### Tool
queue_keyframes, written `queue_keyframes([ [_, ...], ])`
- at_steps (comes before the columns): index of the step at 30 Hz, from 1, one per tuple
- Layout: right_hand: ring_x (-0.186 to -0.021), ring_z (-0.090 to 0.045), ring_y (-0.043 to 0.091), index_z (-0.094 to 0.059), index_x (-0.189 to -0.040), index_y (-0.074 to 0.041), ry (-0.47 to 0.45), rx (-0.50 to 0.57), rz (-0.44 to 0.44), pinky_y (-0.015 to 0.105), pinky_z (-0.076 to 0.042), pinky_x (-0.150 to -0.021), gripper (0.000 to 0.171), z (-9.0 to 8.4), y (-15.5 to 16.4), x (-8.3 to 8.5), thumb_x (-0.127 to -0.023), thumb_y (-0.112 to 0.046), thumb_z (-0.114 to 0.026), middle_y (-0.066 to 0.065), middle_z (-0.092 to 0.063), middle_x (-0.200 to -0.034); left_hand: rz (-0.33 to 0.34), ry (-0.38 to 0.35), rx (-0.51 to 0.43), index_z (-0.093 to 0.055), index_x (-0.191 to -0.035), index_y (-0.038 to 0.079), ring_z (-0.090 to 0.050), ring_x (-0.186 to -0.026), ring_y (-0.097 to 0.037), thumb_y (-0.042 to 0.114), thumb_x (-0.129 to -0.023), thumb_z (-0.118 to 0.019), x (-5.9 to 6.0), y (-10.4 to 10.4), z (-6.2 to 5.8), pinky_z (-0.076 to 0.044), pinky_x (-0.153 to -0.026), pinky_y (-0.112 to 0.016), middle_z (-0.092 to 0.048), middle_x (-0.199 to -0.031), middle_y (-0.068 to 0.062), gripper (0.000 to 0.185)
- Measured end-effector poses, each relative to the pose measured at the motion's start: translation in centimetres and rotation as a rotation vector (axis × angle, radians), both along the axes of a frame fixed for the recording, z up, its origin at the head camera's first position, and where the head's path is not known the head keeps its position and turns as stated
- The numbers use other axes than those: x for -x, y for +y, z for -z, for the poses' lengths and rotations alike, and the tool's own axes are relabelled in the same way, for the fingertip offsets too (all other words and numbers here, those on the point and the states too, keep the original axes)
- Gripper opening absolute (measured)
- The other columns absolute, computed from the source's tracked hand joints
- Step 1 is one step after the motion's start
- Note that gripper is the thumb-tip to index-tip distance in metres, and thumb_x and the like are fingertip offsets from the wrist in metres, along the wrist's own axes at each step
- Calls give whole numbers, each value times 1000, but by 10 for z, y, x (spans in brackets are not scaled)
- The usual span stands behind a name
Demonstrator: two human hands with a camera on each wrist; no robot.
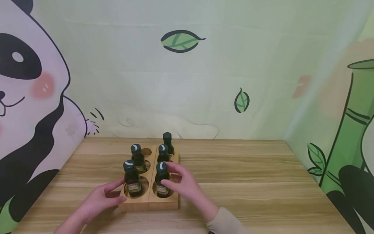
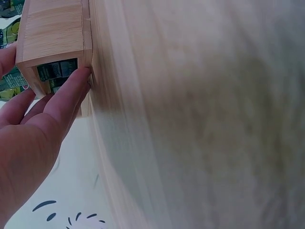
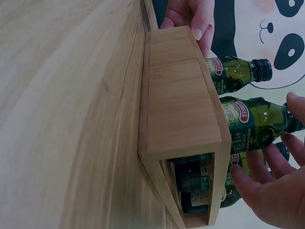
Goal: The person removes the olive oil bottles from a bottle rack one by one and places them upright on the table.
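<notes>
A light wooden bottle rack (image 1: pixel 139 206) with round holes, in two halves side by side, stands on the table. Small dark green bottles with dark caps stand upright in several holes; the back left hole is bare. My left hand (image 1: pixel 97 199) holds the rack's front left corner, thumb at the front and fingers (image 2: pixel 66 98) along its side. My right hand (image 1: pixel 187 182) curls round the front right bottle (image 1: pixel 162 183), thumb before it and fingers behind. That bottle's base is down in its hole. Next to my left hand stands the front left bottle (image 1: pixel 133 182).
The wood-grain table (image 1: pixel 248 182) stretches out on both sides of the rack. Behind it hangs a pale green backdrop (image 1: pixel 128 58) printed with a panda, leaves and bamboo. More bottles stand farther back, including one at back right (image 1: pixel 167 141).
</notes>
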State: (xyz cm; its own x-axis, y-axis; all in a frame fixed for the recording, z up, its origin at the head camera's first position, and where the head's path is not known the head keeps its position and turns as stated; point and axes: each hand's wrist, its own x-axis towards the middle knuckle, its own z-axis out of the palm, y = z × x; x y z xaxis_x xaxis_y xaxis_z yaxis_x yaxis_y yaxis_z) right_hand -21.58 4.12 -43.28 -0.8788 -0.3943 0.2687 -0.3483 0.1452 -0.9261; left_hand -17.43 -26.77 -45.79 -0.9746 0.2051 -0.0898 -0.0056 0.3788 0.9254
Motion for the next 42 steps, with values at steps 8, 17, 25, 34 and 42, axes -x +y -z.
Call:
queue_keyframes([
  [8, -110, -60, 26, -60, -130, -4, -15, 40, 35, 41, -50, -98, 49, 0, -8, 1, -86, -13, -79, 11, -65, -116, 6, 3, -1, -41, -146, -6, -55, -120, -47, 17, -85, -79, -1, 0, 0, -53, -92, -42, -34, -151, -30, 76],
  [17, -103, -63, 24, -64, -119, -2, 12, 55, 82, 38, -53, -92, 39, 0, -15, 2, -84, -9, -80, 10, -68, -108, 9, 17, -9, -41, -146, -6, -57, -119, -45, 16, -85, -79, 0, -1, 2, -54, -91, -39, -35, -150, -30, 75],
  [25, -100, -64, 25, -65, -116, -1, 24, 63, 104, 41, -55, -88, 35, -2, -17, 1, -84, -5, -79, 10, -68, -104, 13, 8, -26, -40, -146, -6, -56, -120, -46, 15, -85, -79, 1, -1, 2, -54, -90, -39, -34, -151, -30, 75],
  [34, -99, -63, 22, -67, -116, -3, 29, 78, 106, 39, -55, -87, 34, -3, -17, -1, -84, -5, -79, 9, -68, -104, 13, 9, -20, -41, -146, -6, -57, -119, -45, 15, -85, -79, 1, -1, 2, -54, -90, -39, -34, -150, -31, 75],
  [42, -103, -63, 28, -65, -122, -2, 15, 90, 126, 37, -55, -89, 40, -9, -13, -6, -85, -6, -78, 12, -68, -107, 15, 13, -26, -40, -146, -7, -56, -119, -45, 15, -85, -78, 1, -1, 2, -55, -89, -38, -33, -150, -31, 75],
])
